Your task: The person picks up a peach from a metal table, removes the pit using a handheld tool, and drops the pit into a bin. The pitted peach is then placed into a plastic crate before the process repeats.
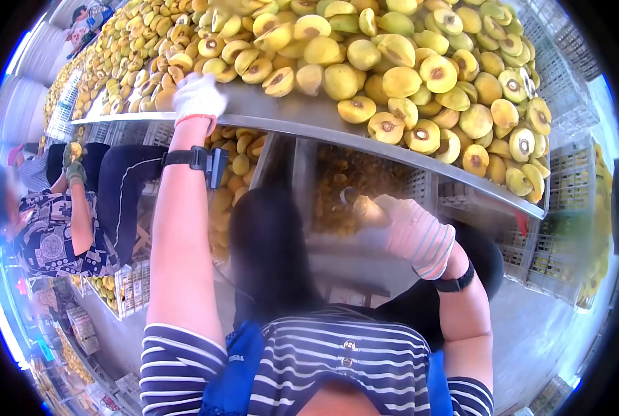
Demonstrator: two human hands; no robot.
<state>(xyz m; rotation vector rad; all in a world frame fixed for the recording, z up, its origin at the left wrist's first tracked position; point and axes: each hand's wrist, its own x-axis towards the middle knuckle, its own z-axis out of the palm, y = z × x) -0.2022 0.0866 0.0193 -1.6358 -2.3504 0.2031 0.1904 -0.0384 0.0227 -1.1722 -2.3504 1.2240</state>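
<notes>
The fruit (340, 82) is yellow, some brown-centred; the bench (282, 105) is grey, the left glove (198, 97) white, the shirt (302, 347) navy with white stripes.

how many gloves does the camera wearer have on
2: the left glove at the near edge of the metal tabletop, the right glove below that edge in view. None seems hidden.

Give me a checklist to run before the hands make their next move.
1. Gloves worn: ok, on both the left hand and the right hand.
2. Left hand at the work: ok, by the fruit halves on the metal table.
3. Left hand's grip: cannot tell, its fingers are too blurred.
4. What the right hand holds: cannot tell, a blurred object.
5. Table edge free of fruit: not ok, fruit crowds its right-hand stretch.
6. Co-worker's hands clear: ok, off to the left.
</notes>
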